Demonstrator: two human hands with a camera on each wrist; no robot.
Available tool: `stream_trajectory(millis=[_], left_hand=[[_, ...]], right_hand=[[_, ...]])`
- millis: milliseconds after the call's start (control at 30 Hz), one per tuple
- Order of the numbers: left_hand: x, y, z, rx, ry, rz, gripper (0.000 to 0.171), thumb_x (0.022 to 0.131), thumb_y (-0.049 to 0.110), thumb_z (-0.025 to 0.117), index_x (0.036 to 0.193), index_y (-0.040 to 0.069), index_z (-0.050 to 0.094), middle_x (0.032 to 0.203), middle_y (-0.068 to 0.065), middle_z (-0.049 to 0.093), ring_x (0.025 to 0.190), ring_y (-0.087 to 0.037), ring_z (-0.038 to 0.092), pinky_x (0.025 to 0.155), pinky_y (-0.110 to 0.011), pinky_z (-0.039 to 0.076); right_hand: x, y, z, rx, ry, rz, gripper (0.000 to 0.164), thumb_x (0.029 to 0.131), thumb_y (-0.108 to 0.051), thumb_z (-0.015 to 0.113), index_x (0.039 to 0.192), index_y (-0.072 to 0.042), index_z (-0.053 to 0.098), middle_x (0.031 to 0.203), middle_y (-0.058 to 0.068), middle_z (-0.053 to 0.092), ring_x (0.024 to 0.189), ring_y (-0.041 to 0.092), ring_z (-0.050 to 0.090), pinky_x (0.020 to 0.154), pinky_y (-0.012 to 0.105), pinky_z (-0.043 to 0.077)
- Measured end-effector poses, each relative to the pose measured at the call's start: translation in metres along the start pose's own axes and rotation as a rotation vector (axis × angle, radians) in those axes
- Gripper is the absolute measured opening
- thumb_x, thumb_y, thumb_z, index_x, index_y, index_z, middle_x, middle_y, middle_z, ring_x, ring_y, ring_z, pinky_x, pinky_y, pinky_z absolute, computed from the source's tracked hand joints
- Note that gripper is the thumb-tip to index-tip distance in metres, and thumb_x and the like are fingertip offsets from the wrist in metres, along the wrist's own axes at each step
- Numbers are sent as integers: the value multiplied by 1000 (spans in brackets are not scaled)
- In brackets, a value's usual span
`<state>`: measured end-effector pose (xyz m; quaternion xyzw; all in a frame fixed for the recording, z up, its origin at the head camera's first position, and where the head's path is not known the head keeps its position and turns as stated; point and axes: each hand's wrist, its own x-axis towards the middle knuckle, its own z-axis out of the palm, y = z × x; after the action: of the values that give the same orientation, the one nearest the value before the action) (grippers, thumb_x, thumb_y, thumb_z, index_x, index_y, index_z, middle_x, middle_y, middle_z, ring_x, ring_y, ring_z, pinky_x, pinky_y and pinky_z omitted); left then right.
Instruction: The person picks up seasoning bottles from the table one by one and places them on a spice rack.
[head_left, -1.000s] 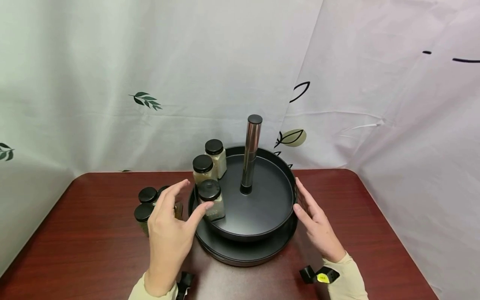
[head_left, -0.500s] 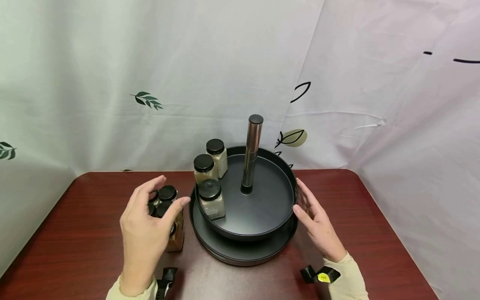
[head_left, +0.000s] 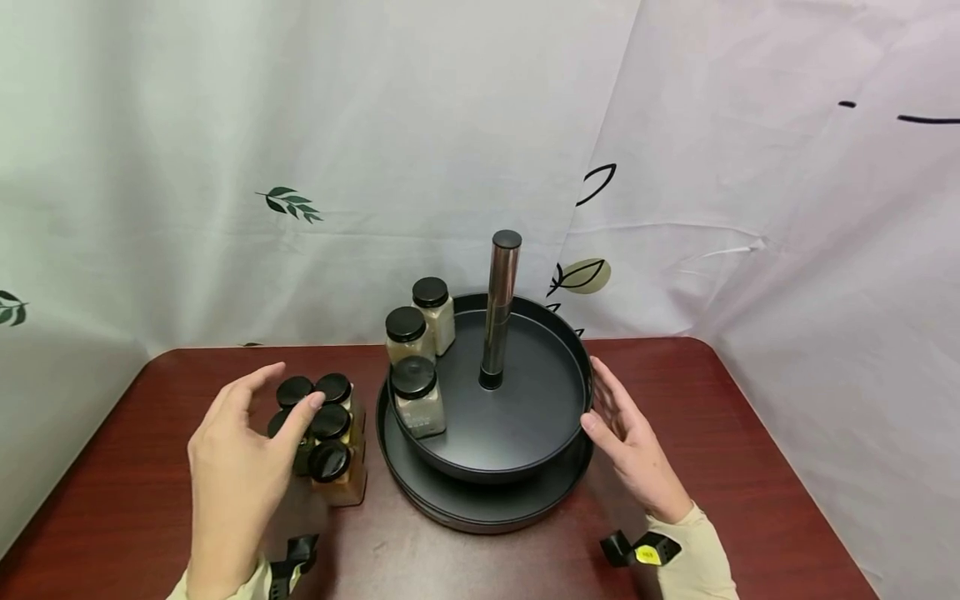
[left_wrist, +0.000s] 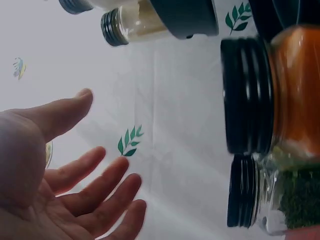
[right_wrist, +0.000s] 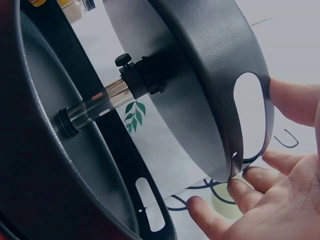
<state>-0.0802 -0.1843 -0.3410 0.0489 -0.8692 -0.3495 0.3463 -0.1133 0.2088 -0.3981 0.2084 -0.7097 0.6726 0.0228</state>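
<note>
A two-tier black round rack has an upper tray [head_left: 480,450] and a lower tray [head_left: 487,508], with a metal post [head_left: 502,308] standing in the upper one. Three square spice jars [head_left: 422,408] with black lids stand along the upper tray's left side. My right hand [head_left: 633,450] touches that tray's outer wall beside a slot [right_wrist: 249,115], thumb and fingers fairly straight. At left, my left hand [head_left: 243,467] is spread beside a cluster of jars [head_left: 345,487], holding nothing. Orange powder fills one jar [left_wrist: 300,90]; green herbs fill another jar [left_wrist: 295,197]. The hand partly hides the cluster's left side.
The rack and jars stand on a reddish-brown wooden table [head_left: 420,575]. Behind it hangs a white curtain [head_left: 375,167] with leaf prints. A black adjusting knob [right_wrist: 123,60] sits on the post beneath the upper tray.
My left hand has moved left, away from the jars on the upper tray to the cluster on the table. The right hand stays at the tray's wall.
</note>
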Motion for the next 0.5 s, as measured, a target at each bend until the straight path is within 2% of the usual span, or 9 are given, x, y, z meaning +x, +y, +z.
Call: stream_trajectory(millis=[67, 200, 500], left_hand=[[1, -3, -2, 16, -33, -31, 52, 82, 17, 85, 129, 5, 66, 118, -17, 68, 103, -37, 62, 82, -48, 41], [3, -8, -7, 37, -91, -94, 50, 86, 18, 81, 132, 5, 64, 123, -20, 65, 107, -40, 60, 87, -54, 41], [8, -30, -17, 115, -228, -182, 57, 86, 16, 80, 139, 9, 59, 130, -20, 63, 111, -40, 63, 82, -47, 43]], right_hand=[[0, 0, 0, 0, 0, 4, 68, 103, 4, 48, 162, -9, 15, 167, 13, 15, 153, 29, 14, 114, 18, 30], [0, 0, 0, 7, -1, 13, 70, 103, 4, 49, 162, -11, 15, 167, 13, 15, 152, 29, 15, 113, 18, 31], [0, 0, 0, 2, 0, 14, 72, 102, 5, 50, 162, -9, 14, 166, 14, 16, 152, 30, 16, 112, 18, 31]])
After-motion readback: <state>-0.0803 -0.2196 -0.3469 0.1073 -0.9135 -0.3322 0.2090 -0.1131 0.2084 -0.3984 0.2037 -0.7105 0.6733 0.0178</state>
